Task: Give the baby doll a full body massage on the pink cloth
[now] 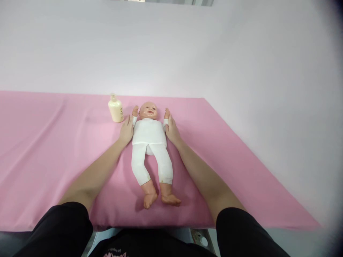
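A baby doll [149, 132] in a white top and trousers lies on its back on a pink cloth [230, 178], head at the far side and bare feet towards me. Both doll arms are bent upward beside its head. My left hand [127, 129] rests along the doll's arm and side at the left, fingers stretched out and touching it. On the opposite side, my right hand [173, 131] lies against the doll's other arm, its fingers also extended. The undersides of both hands are hidden. A cream pump bottle [116, 110] stands upright just beyond my left hand.
The pink cloth covers the table, with folds towards the left and its right edge running diagonally. A pale wall [150, 50] rises behind it. The table's front edge is close to my body.
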The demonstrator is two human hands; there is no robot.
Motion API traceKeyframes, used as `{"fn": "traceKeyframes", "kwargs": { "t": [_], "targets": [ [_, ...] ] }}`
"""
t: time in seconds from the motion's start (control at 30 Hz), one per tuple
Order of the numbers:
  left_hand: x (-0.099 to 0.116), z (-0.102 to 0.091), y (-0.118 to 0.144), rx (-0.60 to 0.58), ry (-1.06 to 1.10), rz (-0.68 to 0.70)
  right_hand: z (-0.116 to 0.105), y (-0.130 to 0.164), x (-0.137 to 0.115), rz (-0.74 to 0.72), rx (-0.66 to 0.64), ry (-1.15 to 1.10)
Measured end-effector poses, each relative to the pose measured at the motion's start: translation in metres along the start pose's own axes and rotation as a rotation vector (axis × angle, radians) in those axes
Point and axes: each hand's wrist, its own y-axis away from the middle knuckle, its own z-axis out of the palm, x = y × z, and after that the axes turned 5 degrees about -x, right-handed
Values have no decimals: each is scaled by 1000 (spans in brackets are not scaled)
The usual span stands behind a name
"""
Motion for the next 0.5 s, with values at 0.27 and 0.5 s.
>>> {"fn": "traceKeyframes", "kwargs": {
  "t": [0.27, 0.5],
  "targets": [
    [-8, -1, -4, 107, 43, -48, 6, -2, 21, 302, 24, -201],
    [-10, -5, -5, 100, 109, -32, 7, -2, 25, 283, 65, -285]
  ]
}}
